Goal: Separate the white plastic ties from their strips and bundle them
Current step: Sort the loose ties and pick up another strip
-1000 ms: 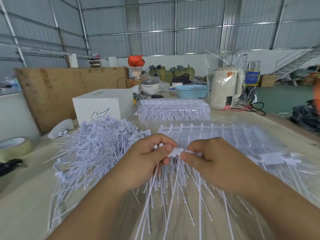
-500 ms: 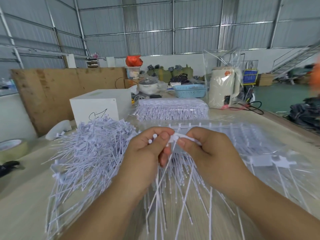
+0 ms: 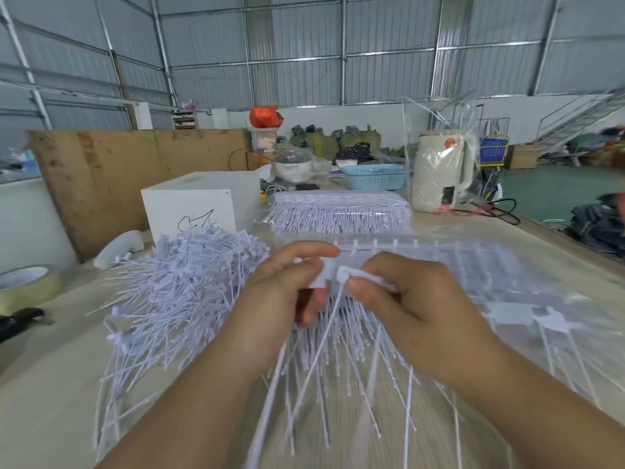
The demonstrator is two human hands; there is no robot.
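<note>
At the middle of the table, just in front of me, I have both hands together on one strip of white ties. My left hand is curled round a clump of tie heads, thumb and forefinger pinching the white tab at the top, and my right hand pinches the neighbouring tab between thumb and forefinger, the two grips nearly touching. The tails of the held ties hang down toward me in a loose fan, blurred at the ends. A big pile of already freed ties lies just left of my left hand, a stacked batch sits farther back, and more strips in clear film spread out to my right. I judge I am mid-snap on one tie, with plenty of strips left. The risk I see is pulling at an angle: the thin neck could tear or leave a stub on the tab rather than break clean. With so many tails hanging free, a sharp tug may also drag neighbours off half-attached or tangle them, and they would then be slow to bundle. If my left grip loosens, the clump could spill into the pile and lose its alignment.
</note>
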